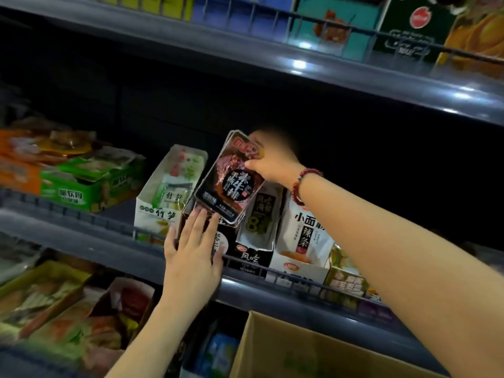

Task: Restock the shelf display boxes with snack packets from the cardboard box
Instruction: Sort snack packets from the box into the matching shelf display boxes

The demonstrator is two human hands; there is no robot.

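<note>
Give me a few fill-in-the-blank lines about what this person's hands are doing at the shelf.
1. The right hand holds dark ____.
2. The left hand rests, fingers straight, on the dark display ____.
3. A red beaded ____ circles the right wrist.
4. The cardboard box sits ____ the shelf.

Missing words: packets; box; bracelet; below

The scene is dim. The back of the shelf (354, 148) falls into near-black shadow. Light from above and behind the camera leaves white glare spots along the upper shelf edge (300, 64). The arms and packets (229, 178) are lit and fairly sharp. Corners blur and smear, and the wide lens bows the shelf lines.
</note>
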